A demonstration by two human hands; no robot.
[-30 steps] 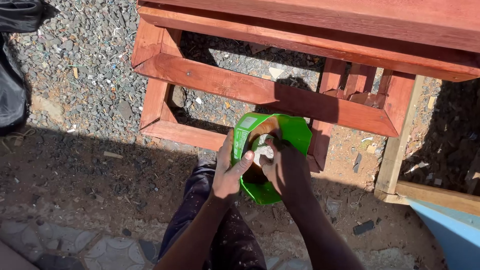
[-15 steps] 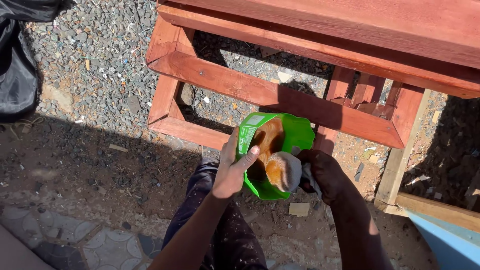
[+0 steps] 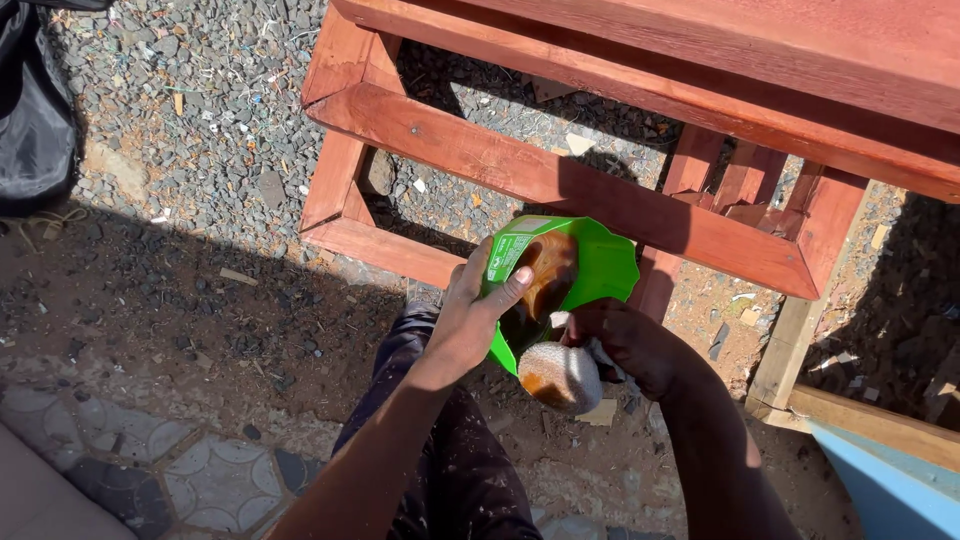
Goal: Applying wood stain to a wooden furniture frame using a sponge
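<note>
Sponge [image 3: 560,378] now sits clear of the green container [image 3: 600,270], just below its lower rim at centre frame; half a second ago it was level with the opening, and a second ago your right hand was pressed down inside. So the dip looks finished: the pad comes out loaded, its upper face wet and brown with stain.

Your right hand [image 3: 630,345] is clenched around the sponge from behind, fingers wrapped over its back. Your left hand [image 3: 470,320] grasps the container by its left rim, thumb hooked over the edge, holding it tilted toward you just above your knee.

The container is thin, glossy green plastic, roughly bowl-shaped, with dark brown liquid pooled inside. The sponge is a rounded, coarse, pale pad. Across the upper frame, the wooden frame [image 3: 560,180] has flat, squared rails, reddish and matt, already coloured. Below it lies loose grey gravel [image 3: 200,100] giving way to packed dirt.
</note>
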